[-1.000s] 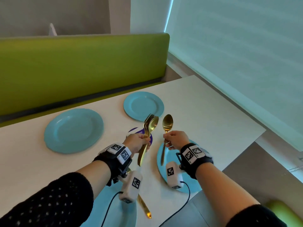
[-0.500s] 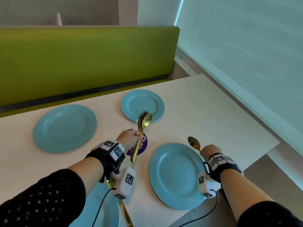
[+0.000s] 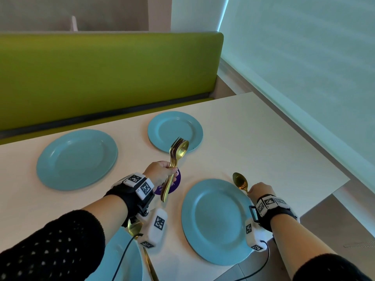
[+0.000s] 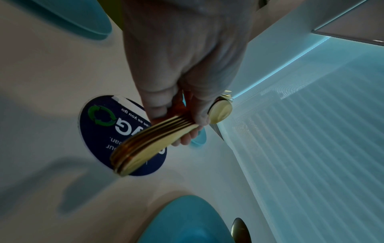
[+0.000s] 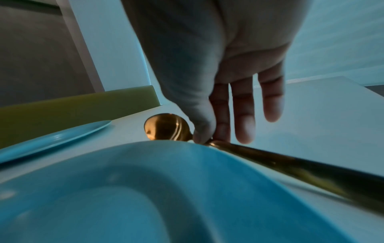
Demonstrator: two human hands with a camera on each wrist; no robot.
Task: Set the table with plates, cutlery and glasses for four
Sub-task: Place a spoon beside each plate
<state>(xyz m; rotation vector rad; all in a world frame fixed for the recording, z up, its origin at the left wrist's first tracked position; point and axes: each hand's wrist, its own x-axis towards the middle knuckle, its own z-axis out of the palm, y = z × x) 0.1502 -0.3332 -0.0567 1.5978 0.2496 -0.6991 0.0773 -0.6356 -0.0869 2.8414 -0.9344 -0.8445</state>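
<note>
My left hand (image 3: 160,171) grips a bundle of gold cutlery (image 3: 174,159), spoons and forks stacked together, held above the purple sticker (image 3: 174,185); the handles (image 4: 145,144) fan out below my fingers. My right hand (image 3: 259,190) pinches the neck of a single gold spoon (image 3: 240,181) between thumb and forefinger (image 5: 221,131), low at the right rim of the near blue plate (image 3: 215,222). The spoon's bowl (image 5: 166,128) points away and its handle (image 5: 301,167) runs back along the plate (image 5: 145,189). Three more blue plates sit at far left (image 3: 77,159), far middle (image 3: 174,130) and near left (image 3: 129,258).
Another gold spoon (image 3: 135,229) lies beside the near-left plate, partly under my left wrist. A green bench back (image 3: 101,78) runs along the table's far side. The white table (image 3: 274,149) ends at the right, close to a window blind (image 3: 304,57).
My right hand carried the single spoon from beside the bundle to the right rim of the near plate and lowered it. My left hand kept the bundle nearly still.
</note>
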